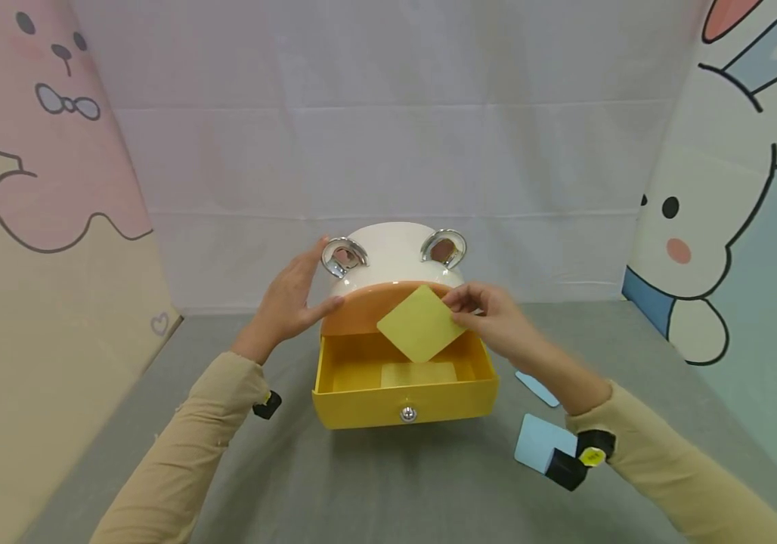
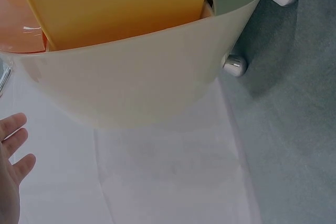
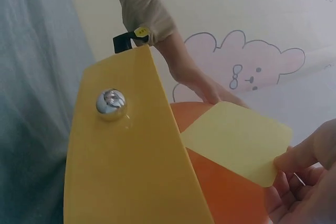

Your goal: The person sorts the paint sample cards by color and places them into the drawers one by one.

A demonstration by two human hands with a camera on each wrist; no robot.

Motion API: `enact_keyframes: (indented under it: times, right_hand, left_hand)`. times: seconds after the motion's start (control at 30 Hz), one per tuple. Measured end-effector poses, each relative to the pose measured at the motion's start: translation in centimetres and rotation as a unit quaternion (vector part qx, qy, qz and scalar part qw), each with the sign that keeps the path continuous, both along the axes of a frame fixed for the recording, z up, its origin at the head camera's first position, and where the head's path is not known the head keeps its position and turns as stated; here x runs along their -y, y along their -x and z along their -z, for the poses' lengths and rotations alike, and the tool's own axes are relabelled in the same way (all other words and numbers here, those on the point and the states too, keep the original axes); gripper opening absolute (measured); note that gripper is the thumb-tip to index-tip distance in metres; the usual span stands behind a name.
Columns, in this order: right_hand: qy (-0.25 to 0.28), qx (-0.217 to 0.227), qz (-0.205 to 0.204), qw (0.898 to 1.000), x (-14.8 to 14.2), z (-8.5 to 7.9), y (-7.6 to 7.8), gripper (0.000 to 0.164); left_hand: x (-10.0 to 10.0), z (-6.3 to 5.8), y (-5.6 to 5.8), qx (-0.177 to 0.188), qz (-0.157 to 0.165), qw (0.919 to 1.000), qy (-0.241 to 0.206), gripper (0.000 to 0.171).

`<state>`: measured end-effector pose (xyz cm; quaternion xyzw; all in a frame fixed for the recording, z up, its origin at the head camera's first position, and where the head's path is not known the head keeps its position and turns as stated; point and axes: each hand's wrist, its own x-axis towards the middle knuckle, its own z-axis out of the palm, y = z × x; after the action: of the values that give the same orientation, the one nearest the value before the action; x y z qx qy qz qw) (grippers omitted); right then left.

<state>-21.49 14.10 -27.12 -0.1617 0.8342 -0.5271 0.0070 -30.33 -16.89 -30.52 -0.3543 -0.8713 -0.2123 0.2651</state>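
Observation:
Over the pulled-out yellow drawer (image 1: pixel 341 412), my right hand (image 1: pixel 493 321) pinches a yellow card (image 1: pixel 419 325) by its corner. In the right wrist view the card (image 3: pixel 236 140) tilts behind the drawer front, thumb on its edge. Another yellow card (image 1: pixel 419 374) lies inside the drawer. The drawer belongs to a rounded white box (image 1: pixel 395 245) with an orange front and two chrome ear-shaped rings. At the box's left side is my left hand (image 1: pixel 286 302), fingers extended beside the left ring (image 1: pixel 344 257). The left wrist view shows those fingers (image 2: pixel 16 140) spread apart.
Two light blue cards, a nearer one (image 1: pixel 541 442) and a farther one (image 1: pixel 537 389), lie on the grey cloth (image 1: pixel 388 491) to the right, under my right forearm. A white curtain (image 1: pixel 395 151) hangs behind the box, with cartoon-printed panels at both sides.

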Motion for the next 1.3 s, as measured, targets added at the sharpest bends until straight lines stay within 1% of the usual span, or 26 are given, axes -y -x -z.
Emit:
enact_keyframes:
  times: [0.23,0.37,0.47,0.53,0.6,0.67,0.93,1.07,1.3]
  right_hand:
    - [0.007,0.013,-0.028,0.999,2.6,1.3,-0.4,0.014]
    - [0.009,0.009,-0.037,0.999,3.7,2.1,-0.5,0.013]
    - [-0.004,-0.005,-0.041,0.999,4.3,2.7,-0.5,0.013]
    - [-0.011,-0.006,-0.042,0.999,4.7,3.1,-0.5,0.013]
    - [-0.019,-0.002,-0.040,0.999,5.0,3.5,-0.4,0.013]
    - [-0.023,0.012,-0.041,0.999,5.3,3.7,-0.3,0.013]
    - [-0.045,0.084,-0.079,0.992,6.0,4.2,0.1,0.012]
    - [-0.055,0.090,-0.074,0.992,6.3,4.4,0.3,0.012]
    - [-0.074,0.065,-0.075,0.992,6.5,4.3,0.5,0.014]
  left_hand:
    - [0.0,0.1,0.1,0.001,-0.002,1.0000,0.001,0.089]
    - [0.0,0.1,0.0,-0.001,-0.001,1.0000,-0.001,0.089]
    - [0.1,0.1,0.0,-0.001,0.000,1.0000,-0.003,0.088]
    - [0.1,0.1,0.0,0.000,0.000,1.0000,-0.002,0.088]
    - [0.1,0.0,0.0,0.000,0.000,1.0000,-0.002,0.088]
    - [0.1,0.1,0.0,0.001,-0.001,1.0000,0.000,0.089]
    - [0.0,0.1,0.0,-0.001,-0.006,1.0000,0.003,0.090]
    - [0.0,0.2,0.1,-0.002,-0.005,1.0000,0.001,0.089]
    - [0.0,0.2,0.1,-0.003,-0.002,1.0000,-0.002,0.089]
